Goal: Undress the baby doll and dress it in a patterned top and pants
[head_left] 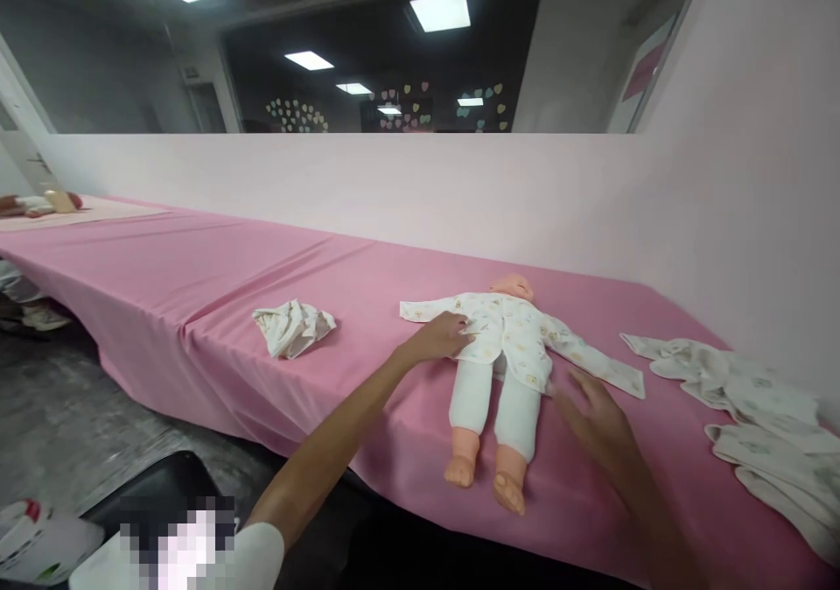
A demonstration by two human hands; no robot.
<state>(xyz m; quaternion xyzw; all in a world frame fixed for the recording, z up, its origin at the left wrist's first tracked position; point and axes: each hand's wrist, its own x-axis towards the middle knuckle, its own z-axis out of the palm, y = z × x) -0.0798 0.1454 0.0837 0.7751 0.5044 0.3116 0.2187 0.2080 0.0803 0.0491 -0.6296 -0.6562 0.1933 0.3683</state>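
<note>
A baby doll (502, 354) lies on its back on the pink table cover (197, 275), dressed in a patterned white top and white trousers, bare feet toward me. My left hand (441, 336) rests at the side of the doll's top, fingers touching the fabric. My right hand (594, 410) hovers open just right of the doll's hip, below the spread sleeve (600, 365). Neither hand holds anything.
A crumpled white garment (293, 326) lies left of the doll. Several more white garments (754, 406) are spread at the right end. A pale pink wall (459, 187) backs the long table. Far left sit small items (39, 205). The floor drops away on my left.
</note>
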